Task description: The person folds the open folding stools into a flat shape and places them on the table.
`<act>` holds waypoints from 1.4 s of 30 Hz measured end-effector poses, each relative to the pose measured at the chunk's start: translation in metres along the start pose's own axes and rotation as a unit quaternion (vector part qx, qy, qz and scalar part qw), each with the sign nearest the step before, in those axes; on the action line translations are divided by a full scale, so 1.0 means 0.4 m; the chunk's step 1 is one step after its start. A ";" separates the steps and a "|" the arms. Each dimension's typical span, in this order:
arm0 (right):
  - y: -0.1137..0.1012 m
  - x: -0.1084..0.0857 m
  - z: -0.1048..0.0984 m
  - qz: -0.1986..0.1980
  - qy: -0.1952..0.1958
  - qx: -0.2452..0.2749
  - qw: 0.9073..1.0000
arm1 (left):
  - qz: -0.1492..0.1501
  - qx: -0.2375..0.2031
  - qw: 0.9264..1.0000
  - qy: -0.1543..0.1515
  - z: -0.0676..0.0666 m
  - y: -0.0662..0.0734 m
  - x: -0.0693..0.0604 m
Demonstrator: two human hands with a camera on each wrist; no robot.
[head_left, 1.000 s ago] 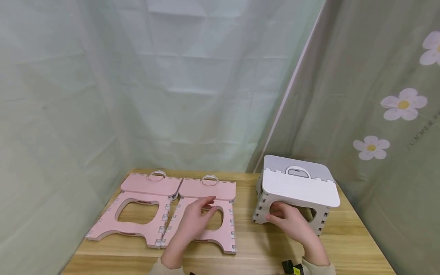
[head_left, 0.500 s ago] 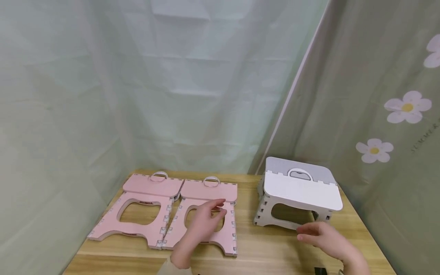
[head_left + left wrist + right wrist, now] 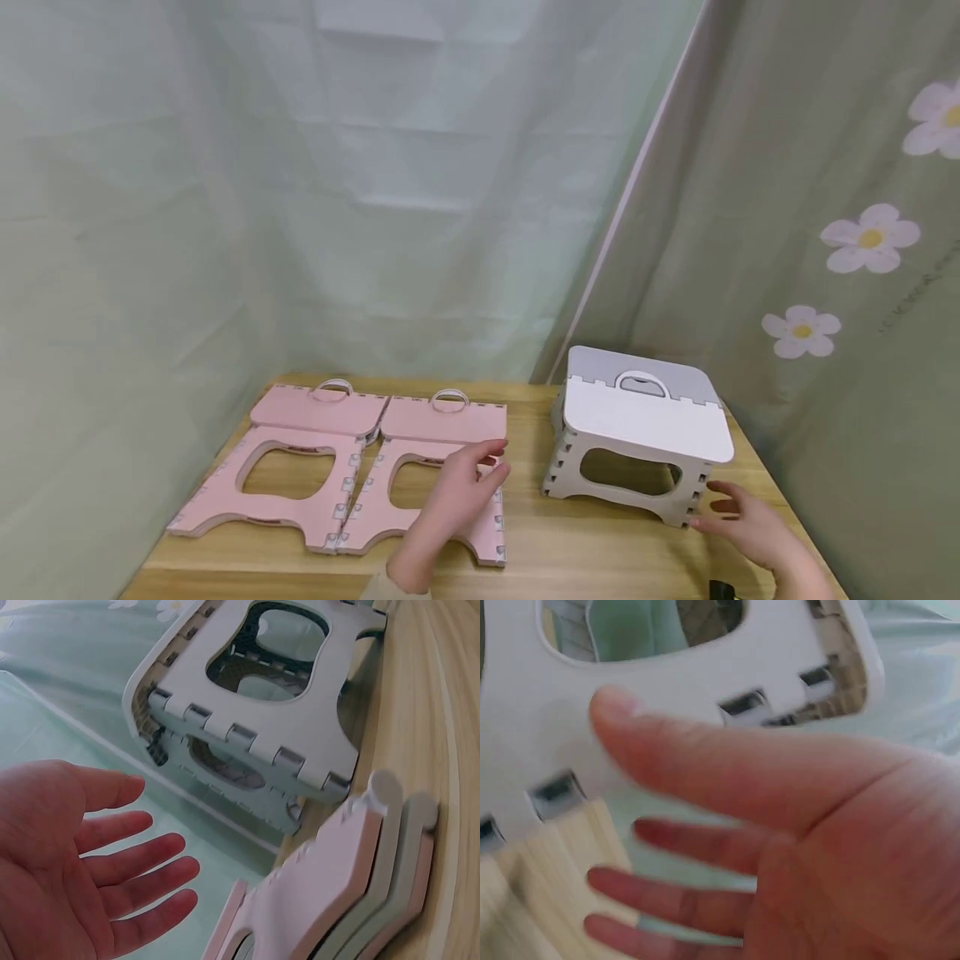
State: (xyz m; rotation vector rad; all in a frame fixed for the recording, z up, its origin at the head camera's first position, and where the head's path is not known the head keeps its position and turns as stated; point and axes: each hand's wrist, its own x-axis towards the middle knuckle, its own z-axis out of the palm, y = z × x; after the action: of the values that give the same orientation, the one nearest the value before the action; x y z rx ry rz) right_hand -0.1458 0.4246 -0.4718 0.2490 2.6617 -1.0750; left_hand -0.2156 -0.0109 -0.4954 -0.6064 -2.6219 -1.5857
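Observation:
A white and grey folding step stool (image 3: pixel 648 417) stands unfolded on the right of the wooden table, its handle raised on top. My right hand (image 3: pixel 750 529) is beside its right front leg, thumb toward the front face and fingers toward the side; whether it touches is hard to tell. In the right wrist view the thumb (image 3: pixel 697 761) overlaps the stool's panel (image 3: pixel 667 682), and the other fingers are spread. Above the right one of two flat-folded pink stools (image 3: pixel 442 421) hovers my left hand (image 3: pixel 457 500), fingers relaxed and holding nothing.
The other folded pink stool (image 3: pixel 322 410) lies to its left, edge to edge with it. Bare wooden tabletop (image 3: pixel 562 533) shows between the pink and white stools. Pale green curtains (image 3: pixel 420 208) hang behind the table and along both sides.
My right hand has left the white stool's front opening and moved right to its right front leg. My left hand has drifted slightly right over the pink stool.

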 end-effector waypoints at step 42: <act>-0.090 0.052 0.089 -0.036 0.104 0.022 0.994 | -0.007 0.003 1.000 -0.021 0.111 0.004 0.006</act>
State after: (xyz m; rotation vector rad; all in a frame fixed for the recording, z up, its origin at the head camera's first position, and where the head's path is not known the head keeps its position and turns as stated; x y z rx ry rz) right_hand -0.1686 0.3752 -0.4792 0.2895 2.8523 -1.1910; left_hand -0.2089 0.0287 -0.5151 -0.6290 -2.6655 -1.5847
